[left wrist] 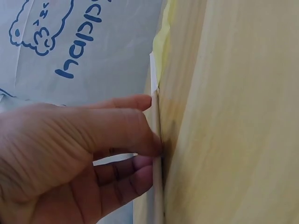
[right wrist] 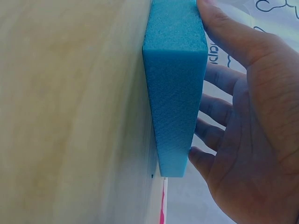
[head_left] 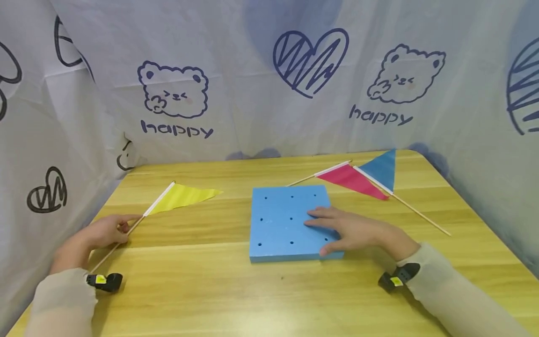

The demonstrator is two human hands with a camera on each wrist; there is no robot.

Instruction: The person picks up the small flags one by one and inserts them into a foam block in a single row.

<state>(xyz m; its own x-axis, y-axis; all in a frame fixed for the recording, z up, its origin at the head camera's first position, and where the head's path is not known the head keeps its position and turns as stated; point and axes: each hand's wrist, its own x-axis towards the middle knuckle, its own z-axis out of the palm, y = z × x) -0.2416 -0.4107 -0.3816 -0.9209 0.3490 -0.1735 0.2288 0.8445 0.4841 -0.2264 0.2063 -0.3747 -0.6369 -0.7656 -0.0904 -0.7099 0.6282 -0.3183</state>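
Observation:
On the left side of the table, my left hand (head_left: 105, 231) pinches the wooden stick of a small yellow pennant flag (head_left: 181, 197). The left wrist view shows thumb and fingers around that stick (left wrist: 156, 126), which lies close to the tabletop. At the centre is a flat blue foam block (head_left: 275, 231) with several small holes in its top. My right hand (head_left: 358, 231) rests on the block's right part, fingers spread and fairly straight. From the right wrist view, the fingers (right wrist: 217, 109) lie along the block's upper face, and its side (right wrist: 175, 93) is not gripped.
Behind the block lies a pink pennant flag (head_left: 351, 178), its stick partly hidden by the block. A blue pennant flag (head_left: 383, 171) lies against it, its stick slanting toward the right. A white printed curtain (head_left: 244, 107) surrounds the wooden table (head_left: 202, 290) at back and sides.

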